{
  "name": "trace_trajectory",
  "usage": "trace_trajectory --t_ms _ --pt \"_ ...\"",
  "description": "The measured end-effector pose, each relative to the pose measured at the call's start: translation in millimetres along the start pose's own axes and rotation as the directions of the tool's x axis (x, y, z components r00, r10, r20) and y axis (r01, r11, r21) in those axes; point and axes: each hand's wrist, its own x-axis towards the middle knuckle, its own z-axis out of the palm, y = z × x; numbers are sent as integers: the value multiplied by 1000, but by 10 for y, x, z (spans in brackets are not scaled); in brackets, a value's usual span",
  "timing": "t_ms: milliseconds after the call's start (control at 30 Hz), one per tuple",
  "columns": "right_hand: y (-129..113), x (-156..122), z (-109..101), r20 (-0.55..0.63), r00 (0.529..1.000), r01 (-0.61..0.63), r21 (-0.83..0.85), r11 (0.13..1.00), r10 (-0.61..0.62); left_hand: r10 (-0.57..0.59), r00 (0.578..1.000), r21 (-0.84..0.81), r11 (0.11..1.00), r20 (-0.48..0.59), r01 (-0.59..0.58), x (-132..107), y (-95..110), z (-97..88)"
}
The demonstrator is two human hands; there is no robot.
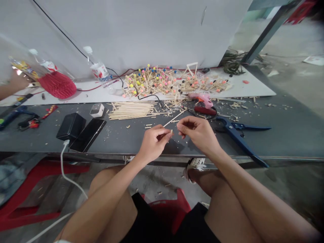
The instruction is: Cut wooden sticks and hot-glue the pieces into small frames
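My left hand (pixel 154 141) is closed in a pinch on a very short piece of thin wooden stick (pixel 171 131). My right hand (pixel 196 130) is close beside it, fingers curled in a pinch; what it holds is too small to make out. Both hands hover over the front of the dark table (pixel 278 135). A long thin stick (pixel 174 118) lies just beyond them. Behind it sit a bundle of wooden sticks (pixel 131 110) and a heap of stick pieces tipped with coloured balls (pixel 167 81).
A pink glue gun (pixel 202 98) and blue cutters (pixel 240 135) lie to the right. A power bank (pixel 71 125), a phone (pixel 88 134) and a white cable (pixel 63 165) are on the left. Another person's arm (pixel 10 86), bottles and a red object (pixel 58 84) are at far left.
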Motion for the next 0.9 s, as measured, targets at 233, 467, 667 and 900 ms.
trace_trajectory --t_ms 233,467,667,900 --pt "15 -21 95 79 997 29 -104 994 -21 49 998 51 997 25 -50 -4 13 12" --pt "92 3 160 86 994 -72 41 997 68 -34 999 44 999 41 32 23 29 -3" --pt "105 23 160 52 997 -57 -11 998 58 -24 999 57 998 23 22 43 42 2" --pt "71 53 165 7 1000 4 -220 975 -3 -36 999 87 996 -2 36 55 41 11"
